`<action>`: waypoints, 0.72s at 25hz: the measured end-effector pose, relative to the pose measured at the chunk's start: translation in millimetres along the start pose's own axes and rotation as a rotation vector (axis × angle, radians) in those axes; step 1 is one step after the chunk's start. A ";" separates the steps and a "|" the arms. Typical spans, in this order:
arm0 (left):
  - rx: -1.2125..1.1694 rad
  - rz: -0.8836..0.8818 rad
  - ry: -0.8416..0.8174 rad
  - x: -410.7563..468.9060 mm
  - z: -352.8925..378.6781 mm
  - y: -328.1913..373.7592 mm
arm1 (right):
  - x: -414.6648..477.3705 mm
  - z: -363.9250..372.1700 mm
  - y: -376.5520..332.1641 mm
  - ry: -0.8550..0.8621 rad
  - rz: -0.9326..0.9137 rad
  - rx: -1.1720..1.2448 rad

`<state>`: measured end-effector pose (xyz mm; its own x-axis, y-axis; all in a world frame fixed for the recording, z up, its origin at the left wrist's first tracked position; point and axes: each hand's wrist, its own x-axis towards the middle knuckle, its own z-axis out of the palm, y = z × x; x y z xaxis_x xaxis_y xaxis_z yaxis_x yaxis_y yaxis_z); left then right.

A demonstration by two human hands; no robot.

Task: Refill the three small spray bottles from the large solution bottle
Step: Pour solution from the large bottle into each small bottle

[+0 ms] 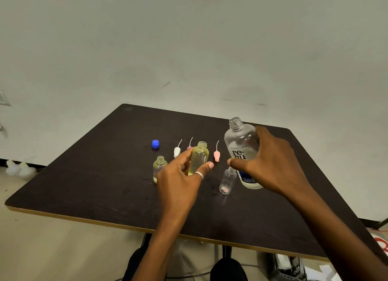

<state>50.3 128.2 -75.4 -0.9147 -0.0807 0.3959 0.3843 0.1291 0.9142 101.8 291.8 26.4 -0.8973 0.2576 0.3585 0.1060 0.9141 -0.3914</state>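
My left hand (180, 180) grips a small yellow-tinted spray bottle (199, 158), uncapped and upright, a little above the dark table (105, 175). My right hand (270, 165) wraps around the large clear solution bottle (240, 142), uncapped, standing upright with little liquid at its bottom. A second small bottle (159, 167), with some liquid, stands left of my left hand. A third small clear bottle (227, 181) stands between my hands, apparently without liquid. Three spray heads with dip tubes lie behind: white (177, 151), purple (189, 147), pink (216, 155).
A blue cap (155, 144) lies at the back left of the bottles. The table's near edge (126, 226) runs across below my forearms. Pale plastic bottles (19, 169) sit on the floor at the left, a basket and papers (294, 266) at lower right.
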 end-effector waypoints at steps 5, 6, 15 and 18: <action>0.000 -0.063 -0.008 6.9 9.4 -23.4 | -1.0 -3.0 23.9 0.038 0.085 0.172; 0.001 -0.081 -0.016 9.3 11.4 -30.2 | -1.6 -4.2 27.9 0.050 0.091 0.181; 0.092 -0.187 -0.077 19.0 28.7 -74.7 | -10.6 -7.6 49.2 0.098 0.103 0.229; 0.141 -0.197 -0.094 15.5 31.3 -84.3 | -12.4 -8.0 52.9 0.097 0.098 0.230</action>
<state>-0.2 147.0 -149.1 -0.9803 -0.0267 0.1955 0.1822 0.2569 0.9491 122.0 339.4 8.0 -0.8411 0.3801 0.3848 0.0801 0.7911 -0.6064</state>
